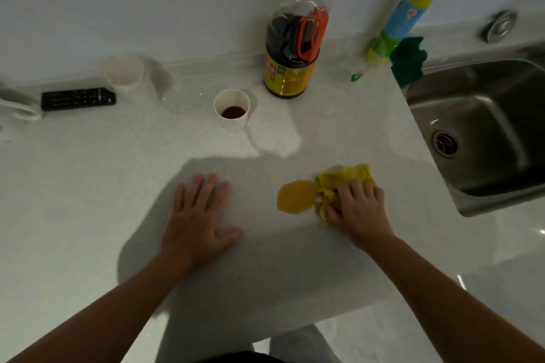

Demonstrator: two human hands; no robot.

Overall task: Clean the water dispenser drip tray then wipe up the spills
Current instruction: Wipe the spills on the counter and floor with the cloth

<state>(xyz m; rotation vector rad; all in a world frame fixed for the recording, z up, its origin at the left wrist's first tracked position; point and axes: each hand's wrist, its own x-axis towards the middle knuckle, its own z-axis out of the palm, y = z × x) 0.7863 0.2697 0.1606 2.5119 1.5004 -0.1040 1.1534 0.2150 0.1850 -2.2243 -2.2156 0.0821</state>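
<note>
An orange-yellow spill [295, 196] lies as a round puddle on the white countertop [88, 186]. Just right of it, my right hand [358, 208] presses down on a crumpled yellow cloth [343, 178], whose left edge touches the puddle. My left hand [199, 215] rests flat on the counter to the left of the spill, fingers spread, holding nothing. No water dispenser or drip tray is in view.
A paper cup [232, 109] with dark liquid stands behind the spill, beside a large dark sauce bottle [293, 47]. A second paper cup [124, 71] and a black remote [78, 99] sit far left. A cleaner bottle [410, 9], green cloth [408, 59] and steel sink [486, 132] are at right.
</note>
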